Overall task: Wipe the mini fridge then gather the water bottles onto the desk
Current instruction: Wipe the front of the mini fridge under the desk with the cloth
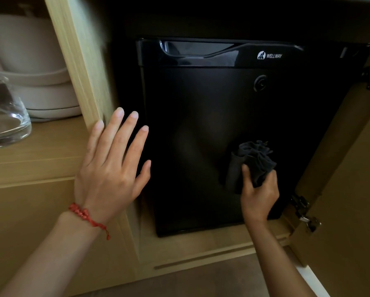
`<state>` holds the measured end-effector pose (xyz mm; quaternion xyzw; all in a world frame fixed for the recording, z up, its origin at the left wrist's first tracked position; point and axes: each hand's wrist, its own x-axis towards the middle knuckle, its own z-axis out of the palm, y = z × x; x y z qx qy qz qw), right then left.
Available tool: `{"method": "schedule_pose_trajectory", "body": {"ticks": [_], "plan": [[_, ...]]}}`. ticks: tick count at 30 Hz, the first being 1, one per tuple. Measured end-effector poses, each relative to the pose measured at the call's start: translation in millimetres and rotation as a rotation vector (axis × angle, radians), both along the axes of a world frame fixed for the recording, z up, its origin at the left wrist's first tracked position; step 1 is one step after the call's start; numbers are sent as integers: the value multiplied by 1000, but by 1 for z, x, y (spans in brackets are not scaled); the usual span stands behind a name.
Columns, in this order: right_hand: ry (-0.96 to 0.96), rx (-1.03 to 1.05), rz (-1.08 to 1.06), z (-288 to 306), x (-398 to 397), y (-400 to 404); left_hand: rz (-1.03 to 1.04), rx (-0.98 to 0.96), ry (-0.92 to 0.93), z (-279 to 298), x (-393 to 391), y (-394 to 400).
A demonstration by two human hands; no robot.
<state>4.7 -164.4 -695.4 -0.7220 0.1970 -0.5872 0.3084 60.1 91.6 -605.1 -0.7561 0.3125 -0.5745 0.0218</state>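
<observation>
A black mini fridge (212, 116) with a glossy top handle and a white logo stands inside a wooden cabinet, its door closed. My right hand (259, 196) grips a bunched dark grey cloth (252, 161) pressed against the lower right of the fridge door. My left hand (113, 168), with a red bead bracelet on the wrist, is spread flat with fingers apart at the fridge's left edge, next to the wooden cabinet post. No water bottles are in view.
A wooden post (81, 67) divides the fridge bay from a shelf on the left holding a white kettle (34, 61) and a clear glass vessel (6, 116). The cabinet door (347, 189) hangs open on the right, with metal hinges (304, 213).
</observation>
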Motion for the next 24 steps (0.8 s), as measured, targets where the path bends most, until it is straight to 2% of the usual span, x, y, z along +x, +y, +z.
{"method": "schedule_pose_trajectory", "body": {"ticks": [9, 15, 24], "plan": [[-51, 239, 140, -2, 1, -6, -123, -64, 163, -18, -9, -59], [-10, 163, 153, 9, -1, -14, -112, -36, 254, -26, 7, -99], [-206, 48, 97, 87, 10, -27, -86, -37, 237, -34, 17, -103]]}}
